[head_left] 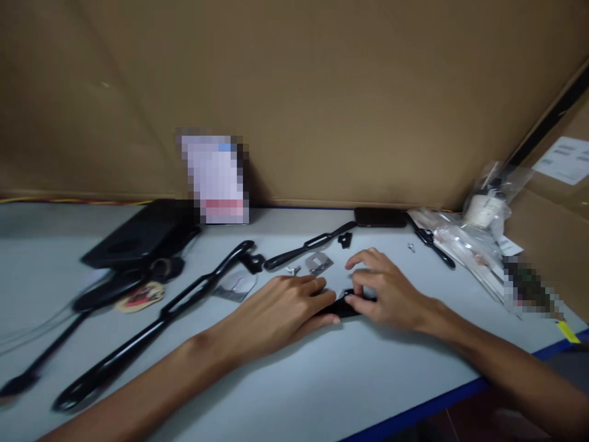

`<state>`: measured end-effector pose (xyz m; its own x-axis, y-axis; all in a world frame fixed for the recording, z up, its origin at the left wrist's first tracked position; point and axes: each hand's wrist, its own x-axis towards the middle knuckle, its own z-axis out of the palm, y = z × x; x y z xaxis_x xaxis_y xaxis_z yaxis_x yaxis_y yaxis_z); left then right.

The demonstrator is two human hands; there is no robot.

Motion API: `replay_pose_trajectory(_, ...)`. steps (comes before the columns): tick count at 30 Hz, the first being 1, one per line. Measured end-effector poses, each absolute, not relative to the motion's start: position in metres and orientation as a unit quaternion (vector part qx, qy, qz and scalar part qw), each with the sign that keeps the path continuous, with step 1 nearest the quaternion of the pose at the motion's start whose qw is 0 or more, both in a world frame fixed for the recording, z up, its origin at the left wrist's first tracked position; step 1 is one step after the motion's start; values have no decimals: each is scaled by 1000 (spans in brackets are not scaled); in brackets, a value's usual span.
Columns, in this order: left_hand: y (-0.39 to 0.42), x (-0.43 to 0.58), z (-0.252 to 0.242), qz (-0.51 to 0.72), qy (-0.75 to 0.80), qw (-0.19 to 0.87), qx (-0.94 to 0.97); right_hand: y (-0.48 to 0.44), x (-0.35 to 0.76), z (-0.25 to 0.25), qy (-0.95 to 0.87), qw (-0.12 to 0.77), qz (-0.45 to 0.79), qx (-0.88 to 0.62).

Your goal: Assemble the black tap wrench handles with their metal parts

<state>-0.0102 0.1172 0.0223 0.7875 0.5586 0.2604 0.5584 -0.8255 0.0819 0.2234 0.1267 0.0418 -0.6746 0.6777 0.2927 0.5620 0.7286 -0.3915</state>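
My left hand [301, 304] lies palm down, its fingers closed over one end of a small black spokeshave [341, 306] on the table. At its middle my right hand [386, 294] pinches with thumb and bent index finger; any small part between those fingertips is hidden. Just beyond the hands lie a slotted silver blade [319, 263], a small screw [293, 270] and a black cap piece [344, 240]. A second spokeshave body [289, 255] rests behind them. Left of my left hand are a long black spokeshave body [115, 358], a larger blade [237, 286] and another cap piece [253, 263].
A black phone [380, 217] lies at the back, near another black spokeshave [430, 240] and a loose screw [411, 247]. Plastic bags [460, 242] and a wrapped bottle [484, 207] crowd the right. A black box [138, 236] and wooden disc [140, 297] are left. Cardboard walls [322, 104] enclose the table.
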Motion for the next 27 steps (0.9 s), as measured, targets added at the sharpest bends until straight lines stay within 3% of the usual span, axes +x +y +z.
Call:
replay_pose_trajectory(7, 120, -10, 18, 180, 282, 8, 943, 124, 220, 42, -907, 233, 125, -327)
replay_pose_trajectory(12, 121, -10, 19, 186, 278, 19, 942, 132, 235, 52, -935, 194, 103, -277)
replay_pose_trajectory(27, 114, -7, 27, 112, 329, 0, 937, 134, 239, 46, -931, 160, 152, -289)
